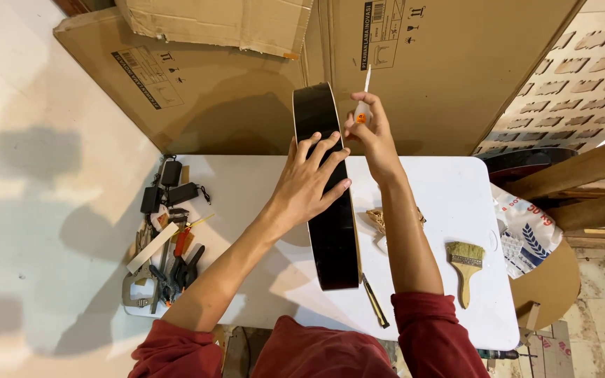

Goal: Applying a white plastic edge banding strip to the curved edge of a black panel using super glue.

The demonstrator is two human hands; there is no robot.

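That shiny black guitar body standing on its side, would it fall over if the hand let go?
Probably: the black guitar body stands on a narrow edge, steadied by the left hand. Its glossy side looks slippery, and likely scratches easily.

A workshop — clamps and pliers (pixel 166 269), a paintbrush (pixel 465 266), timber (pixel 582 185) and flattened cardboard (pixel 246 91) around a white worktable (pixel 442 182).

A glossy black guitar body (pixel 327 210) stands on its edge on the white table (pixel 449 203), and a small white-handled tool (pixel 363 105) with an orange spot points upward beside its upper end.
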